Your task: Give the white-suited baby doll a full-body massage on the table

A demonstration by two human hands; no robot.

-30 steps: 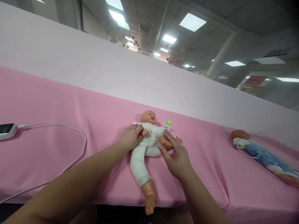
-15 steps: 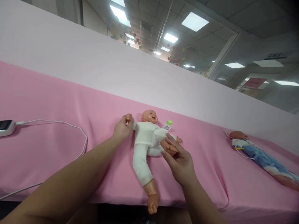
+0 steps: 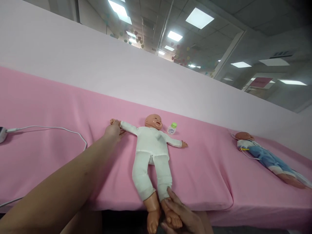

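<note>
While the doll in white (image 3: 152, 141) lies on its back on the pink cloth (image 3: 200, 165), both hands hold on to it. It is in the middle, between the two hands, with its head (image 3: 153, 122) far from the person and its feet near.

The left hand (image 3: 114, 129) is closed around one small wrist, out to the left of the doll's body. The doll's little hand (image 3: 112, 121) pokes out past it, and that white sleeve (image 3: 129, 127) is pulled out straight to the side. The doll's head and tummy are to the right of this hand.

The right hand (image 3: 182, 213) is wrapped around one ankle, down at the near edge of the cloth. Its thumb lies on top of the leg, and some of its fingers are hidden under the foot (image 3: 174, 219). Most of the doll is up and to the left of this hand. The other foot (image 3: 153, 221) is right beside the held one, and nobody is touching it. The doll's other arm (image 3: 175, 141) lies out to the right, free.

A small bottle with a green cap (image 3: 172, 129) is just beside the doll's head, above that free arm. Well off to the right lies a doll in blue (image 3: 265, 157). On the left, a white cord (image 3: 53, 128) runs to a white box (image 3: 2, 135) at the edge of the view.
</note>
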